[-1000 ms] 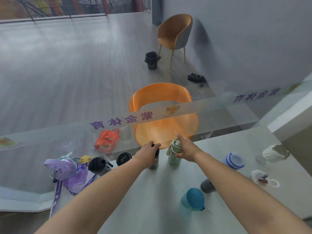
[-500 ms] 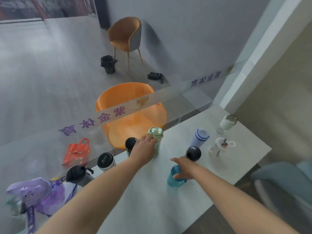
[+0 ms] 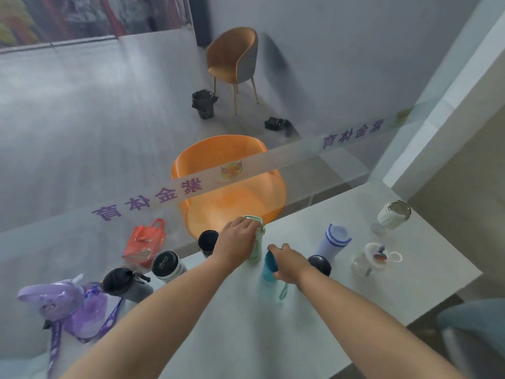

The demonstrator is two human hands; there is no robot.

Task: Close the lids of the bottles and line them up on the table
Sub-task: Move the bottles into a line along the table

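Gripping: left hand [image 3: 237, 243] fingers wrap green bottle [image 3: 255, 242]; right hand [image 3: 289, 263] fingers clamp upright teal bottle [image 3: 269, 266]
Relation: teal bottle just right of green.

The right hand [image 3: 289, 265] was moved from the green bottle [image 3: 255, 242] to the teal bottle [image 3: 269, 269]. The green bottle was taken over by the left hand [image 3: 236, 240].

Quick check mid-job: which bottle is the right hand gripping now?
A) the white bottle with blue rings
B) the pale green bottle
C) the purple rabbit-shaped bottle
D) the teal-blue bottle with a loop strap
D: the right hand wraps the teal-blue bottle with a loop strap, while the left hand rests on the pale green bottle beside it.
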